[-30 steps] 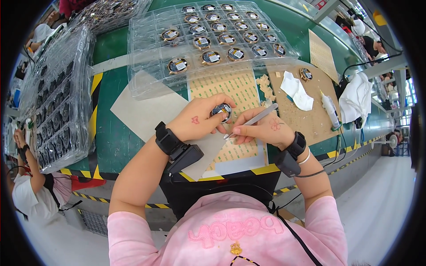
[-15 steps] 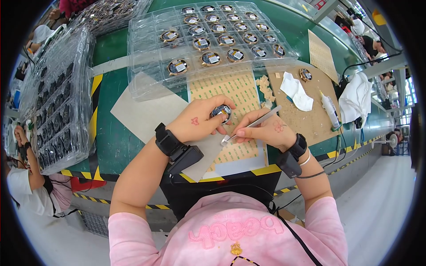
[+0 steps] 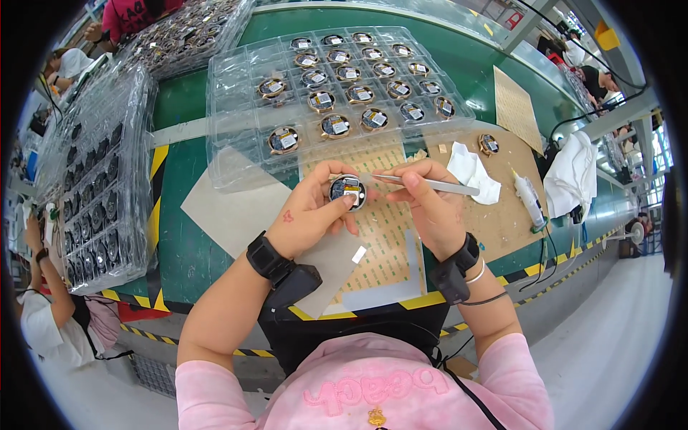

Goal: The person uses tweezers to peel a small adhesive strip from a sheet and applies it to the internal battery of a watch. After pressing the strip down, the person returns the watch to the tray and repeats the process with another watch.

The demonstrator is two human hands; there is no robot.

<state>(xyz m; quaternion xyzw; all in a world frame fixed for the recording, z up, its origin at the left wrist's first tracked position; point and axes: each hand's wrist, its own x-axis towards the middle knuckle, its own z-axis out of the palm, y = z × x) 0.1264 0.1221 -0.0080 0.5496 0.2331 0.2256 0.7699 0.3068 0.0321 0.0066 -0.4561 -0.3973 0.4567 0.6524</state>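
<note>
A round watch body (image 3: 347, 193) with its inner parts facing up sits in my left hand (image 3: 304, 211), the thumb across its lower edge and fingers round its far side. My right hand (image 3: 436, 208) pinches silver tweezers (image 3: 437, 185) lying almost level, tip toward the left. The tip is close to the watch body's right edge; whether it grips a tiny piece is too small to tell. Below the watch body, a small white rectangular sticker (image 3: 359, 254) lies on the pale paper (image 3: 236, 201). Under both hands is a tan sheet (image 3: 387, 251) with rows of green marks.
Beyond my hands stands a clear plastic tray (image 3: 236, 107) with several similar watch bodies. On the right, a brown board (image 3: 494, 229) holds a white cloth (image 3: 473, 175), another watch body (image 3: 488, 144) and a glue-bottle-like dispenser (image 3: 529, 201). Trays of dark parts (image 3: 93, 193) stand left.
My right hand has risen and brought the tweezers from the white sticker up beside the watch body. My left hand has tilted the watch body more face-up and moved slightly left.
</note>
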